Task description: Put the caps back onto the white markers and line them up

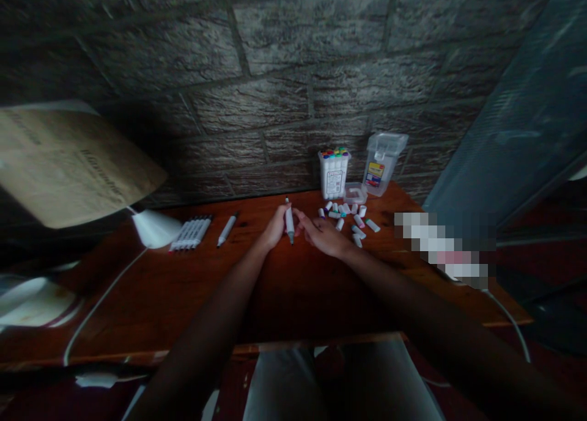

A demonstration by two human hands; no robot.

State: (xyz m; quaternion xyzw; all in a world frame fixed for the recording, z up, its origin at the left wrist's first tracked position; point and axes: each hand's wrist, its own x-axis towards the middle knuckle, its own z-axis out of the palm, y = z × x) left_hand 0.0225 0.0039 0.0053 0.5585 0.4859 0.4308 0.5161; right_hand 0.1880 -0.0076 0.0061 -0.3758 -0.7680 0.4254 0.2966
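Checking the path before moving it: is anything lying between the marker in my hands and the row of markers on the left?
Yes: one lone marker lies on the table between the held marker, gripped upright in the left hand, and the row of markers. Nothing else shows there.

Looks like a home study or craft corner: wooden desk [192, 299] pushed against a brick-pattern wall [275, 73]. At the far edge, a box of markers [334, 175] and a clear case [383, 161]; loose caps [355, 220] beside them, a row of markers [190, 233] near the left edge, a white cable [96, 302] trailing off the front.
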